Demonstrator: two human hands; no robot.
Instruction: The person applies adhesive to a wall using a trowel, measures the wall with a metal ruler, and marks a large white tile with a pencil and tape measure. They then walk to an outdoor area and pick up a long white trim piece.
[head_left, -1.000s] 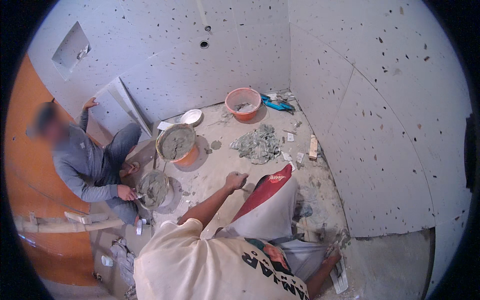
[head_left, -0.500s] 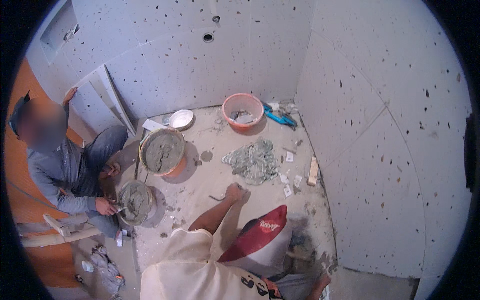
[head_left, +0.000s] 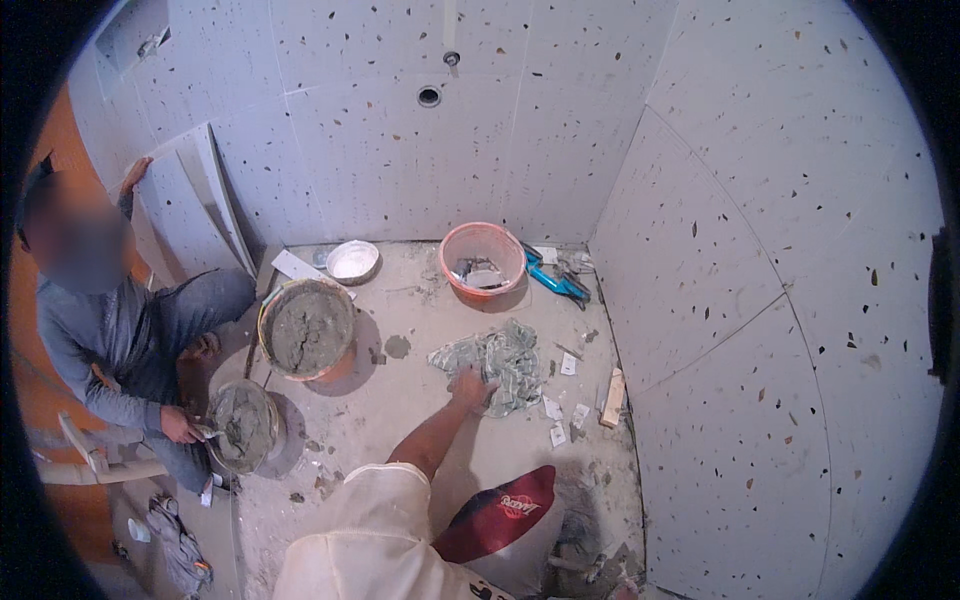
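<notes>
Neither my left hand nor my right hand is in view. Closest below is a co-worker in a cream shirt [head_left: 350, 530] and a red and grey cap [head_left: 505, 515], bent over the floor. That person's hand [head_left: 468, 388] rests on a crumpled, greenish striped cloth [head_left: 515, 350]; its fingers are partly hidden. At the left, a second co-worker in a grey-blue top [head_left: 75, 345] squats. One hand [head_left: 180, 425] holds a small tool, perhaps a trowel, in a bucket of wet mortar [head_left: 243, 425]; the other hand [head_left: 137, 172] touches a leaning pale panel [head_left: 180, 215].
A larger orange bucket of mortar [head_left: 308, 325] stands near a white bowl [head_left: 353, 262]. By the back wall are an orange tub [head_left: 482, 255] and a blue tool [head_left: 555, 280]. Small white pieces [head_left: 558, 435] and a wood block [head_left: 612, 398] lie at right. Speckled panels line the walls.
The view has shifted, so the floor things sit lower. The cream-shirted co-worker's hand has moved from bare floor onto the cloth. The cloth looks more bunched.
</notes>
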